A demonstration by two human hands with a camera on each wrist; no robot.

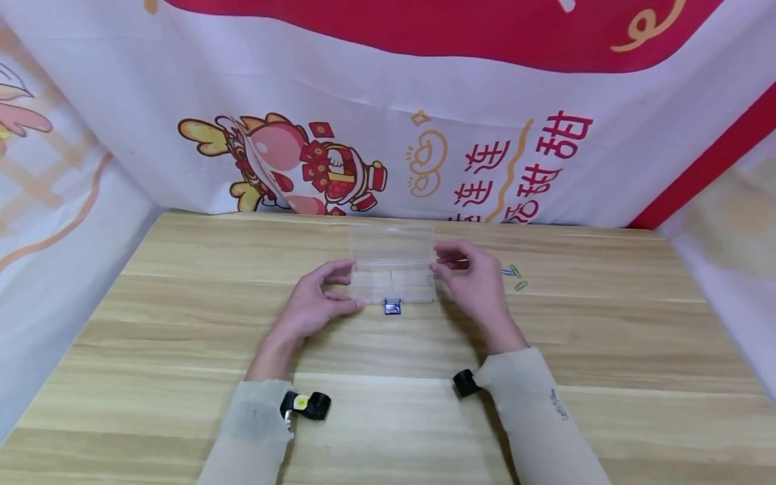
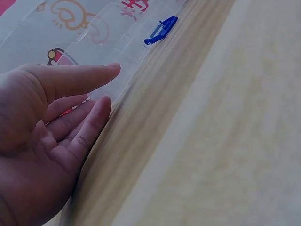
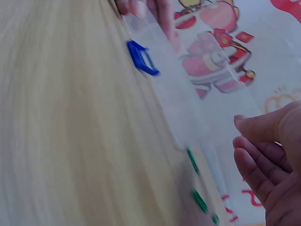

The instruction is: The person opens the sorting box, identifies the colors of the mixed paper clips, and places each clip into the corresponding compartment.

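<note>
A clear plastic box [image 1: 412, 279] with inner compartments lies on the table, its clear lid [image 1: 391, 244] raised at the back. A blue latch [image 1: 393, 307] sits at the middle of its front edge. My left hand [image 1: 312, 303] holds the box's left end, thumb at the front corner and fingers along the side. At the right end, my right hand [image 1: 475, 279] has its thumb and curled fingers at the lid's side edge, pinching it. In the right wrist view, the blue latch [image 3: 142, 58] and the right hand [image 3: 273, 150] both show.
Green paper clips [image 1: 520, 285] and a blue one lie on the wooden table [image 1: 388, 417] just right of the right hand. A printed white and red cloth [image 1: 364, 87] hangs behind the table and along its sides. Both wrists carry small black cameras.
</note>
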